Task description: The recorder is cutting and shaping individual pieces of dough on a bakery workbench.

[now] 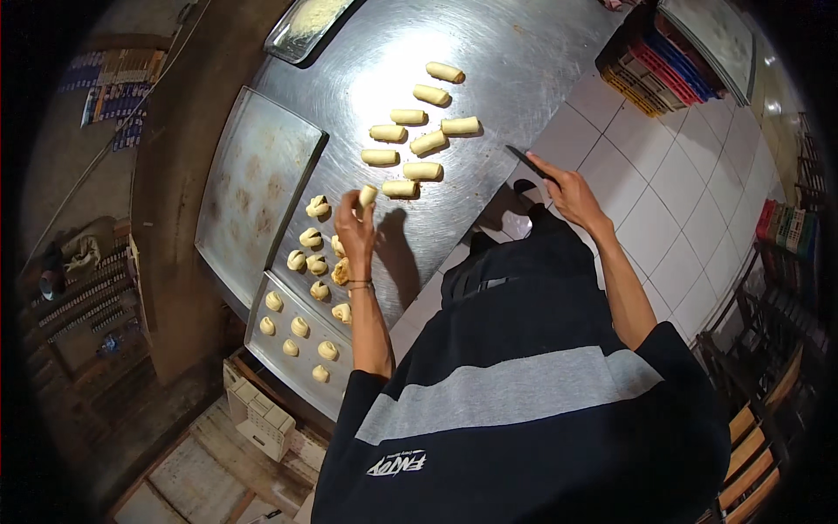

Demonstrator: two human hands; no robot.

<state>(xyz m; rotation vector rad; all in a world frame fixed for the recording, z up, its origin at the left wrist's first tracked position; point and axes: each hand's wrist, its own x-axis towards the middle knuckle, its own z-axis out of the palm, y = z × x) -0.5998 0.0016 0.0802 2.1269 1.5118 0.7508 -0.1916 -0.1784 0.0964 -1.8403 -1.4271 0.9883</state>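
My left hand [353, 225] is raised over the steel table [489, 52] and pinches a small pale dough roll [368, 195] between its fingertips. Several more dough rolls [421, 144] lie in loose rows just beyond it. Shaped knotted dough pieces [312, 237] sit in a cluster left of that hand. My right hand [566, 190] rests at the table's right edge, holding a dark thin knife [526, 161] that points away from me.
A baking tray [288, 371] with several shaped dough pieces sits at my near left. A larger bare tray [253, 175] lies beyond it. Another tray [310, 26] is at the far edge. Coloured crates [659, 70] stand on the white tiled floor at right.
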